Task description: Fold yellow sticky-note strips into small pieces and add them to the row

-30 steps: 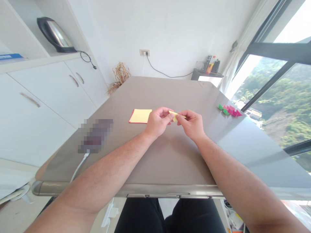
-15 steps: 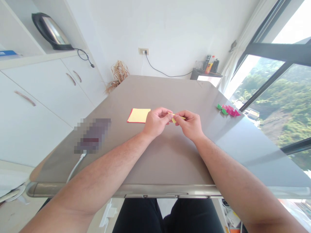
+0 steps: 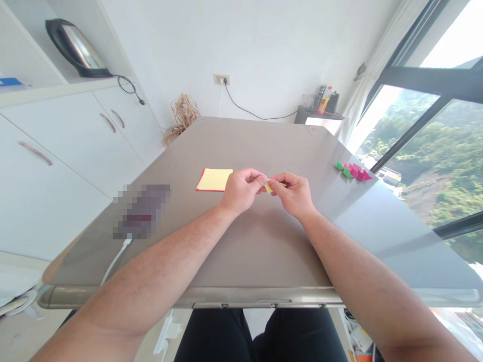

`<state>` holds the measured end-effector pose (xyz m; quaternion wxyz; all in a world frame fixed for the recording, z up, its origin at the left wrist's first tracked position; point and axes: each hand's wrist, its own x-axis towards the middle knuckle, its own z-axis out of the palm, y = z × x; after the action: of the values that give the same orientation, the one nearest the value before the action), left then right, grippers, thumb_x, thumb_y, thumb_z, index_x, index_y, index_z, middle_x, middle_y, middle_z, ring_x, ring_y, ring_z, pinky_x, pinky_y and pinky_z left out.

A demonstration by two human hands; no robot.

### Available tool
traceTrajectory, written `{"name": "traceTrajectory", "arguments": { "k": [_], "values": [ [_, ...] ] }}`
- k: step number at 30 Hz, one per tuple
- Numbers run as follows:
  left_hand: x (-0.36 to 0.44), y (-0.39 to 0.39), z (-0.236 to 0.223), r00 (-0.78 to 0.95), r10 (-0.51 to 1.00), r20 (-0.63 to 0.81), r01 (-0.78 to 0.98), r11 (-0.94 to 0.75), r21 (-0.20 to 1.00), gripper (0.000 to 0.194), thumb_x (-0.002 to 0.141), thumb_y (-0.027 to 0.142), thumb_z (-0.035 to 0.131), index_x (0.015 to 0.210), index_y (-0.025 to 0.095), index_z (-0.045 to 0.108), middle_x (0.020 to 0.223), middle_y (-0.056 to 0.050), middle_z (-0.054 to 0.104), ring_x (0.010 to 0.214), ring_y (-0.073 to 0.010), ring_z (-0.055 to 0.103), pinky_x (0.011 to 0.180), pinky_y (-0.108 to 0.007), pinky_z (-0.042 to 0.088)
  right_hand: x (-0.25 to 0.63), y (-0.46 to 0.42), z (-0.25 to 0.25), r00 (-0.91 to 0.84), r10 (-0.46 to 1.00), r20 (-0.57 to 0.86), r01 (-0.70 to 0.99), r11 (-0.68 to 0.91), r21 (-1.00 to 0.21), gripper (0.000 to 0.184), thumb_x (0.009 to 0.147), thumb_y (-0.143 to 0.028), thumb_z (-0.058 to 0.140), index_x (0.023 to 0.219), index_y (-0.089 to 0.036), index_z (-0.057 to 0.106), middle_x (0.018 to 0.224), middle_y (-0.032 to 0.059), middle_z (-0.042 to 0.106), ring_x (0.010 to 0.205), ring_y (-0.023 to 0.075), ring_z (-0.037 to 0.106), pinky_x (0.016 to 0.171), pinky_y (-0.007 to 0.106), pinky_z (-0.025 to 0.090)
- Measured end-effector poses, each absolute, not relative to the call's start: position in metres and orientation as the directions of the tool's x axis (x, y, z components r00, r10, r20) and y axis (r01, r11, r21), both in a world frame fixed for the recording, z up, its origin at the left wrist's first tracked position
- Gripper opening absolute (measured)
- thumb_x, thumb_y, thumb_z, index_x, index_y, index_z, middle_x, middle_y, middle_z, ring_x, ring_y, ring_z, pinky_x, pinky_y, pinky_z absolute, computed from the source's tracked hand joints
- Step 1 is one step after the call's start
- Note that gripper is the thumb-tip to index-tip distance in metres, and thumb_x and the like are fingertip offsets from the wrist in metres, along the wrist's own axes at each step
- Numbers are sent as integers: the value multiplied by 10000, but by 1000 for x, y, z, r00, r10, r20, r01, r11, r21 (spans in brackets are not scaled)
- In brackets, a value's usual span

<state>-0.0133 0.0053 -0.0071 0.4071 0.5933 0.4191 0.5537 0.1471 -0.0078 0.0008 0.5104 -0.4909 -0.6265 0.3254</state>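
Between my hands, above the middle of the table, is a small folded piece of yellow paper [image 3: 268, 186]. My left hand [image 3: 243, 191] pinches its left side between thumb and fingers. The right side is pinched by my right hand [image 3: 293, 193], and the fingers cover most of the paper. Just left of my left hand lies a pad of yellow paper sheets [image 3: 213, 180] with a red edge, partly hidden by that hand. Several small folded pink paper pieces [image 3: 357, 171] and green ones [image 3: 346, 173] sit together near the table's right edge.
The grey table [image 3: 260, 146] spreads out ahead. A blurred dark device [image 3: 142, 211] with a white cable [image 3: 115, 261] lies at the left. Beyond stand a low cabinet with bottles [image 3: 319, 116] and dried plants [image 3: 183, 118]. A kettle [image 3: 81, 50] is on the left shelf; a window is at the right.
The hands hold nearly the same pose, with slight finger movement on the yellow paper; less of it shows at the left fingertips. The whole view has shifted slightly.
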Motion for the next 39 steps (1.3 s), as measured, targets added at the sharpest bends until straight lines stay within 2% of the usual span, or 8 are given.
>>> {"name": "traceTrajectory", "arguments": {
  "k": [9,17,29,39],
  "values": [
    [-12,2,-4,63,942,330,39,-333,942,222,837,381,714,764,177,667,664,-27,704,629,-150,662,635,-282,534,145,-8,-1,31,930,367,298,342,-891,152,770,-336,693,701,-201,712,625,-1,653,617,142,575,587,281,432],
    [-11,2,-5,82,944,319,-23,-318,948,230,784,375,764,783,166,667,701,-29,712,644,-144,661,658,-290,544,145,-6,-4,24,932,362,265,344,-901,172,781,-362,696,721,-202,715,628,5,654,628,156,612,585,283,455],
    [-10,-1,-1,50,957,286,-32,-285,958,172,768,302,746,701,172,653,651,-18,698,637,-154,673,655,-299,556,144,-8,-3,8,931,364,266,349,-898,175,780,-356,699,696,-202,694,626,-6,636,608,135,542,569,282,413],
    [-7,-1,0,23,973,228,-131,-223,966,177,713,294,767,662,171,651,622,-5,684,587,-142,646,633,-302,545,144,-5,-3,-26,942,334,155,334,-930,158,766,-305,702,663,-198,649,606,-12,630,605,131,560,591,281,437]
  ]
}}
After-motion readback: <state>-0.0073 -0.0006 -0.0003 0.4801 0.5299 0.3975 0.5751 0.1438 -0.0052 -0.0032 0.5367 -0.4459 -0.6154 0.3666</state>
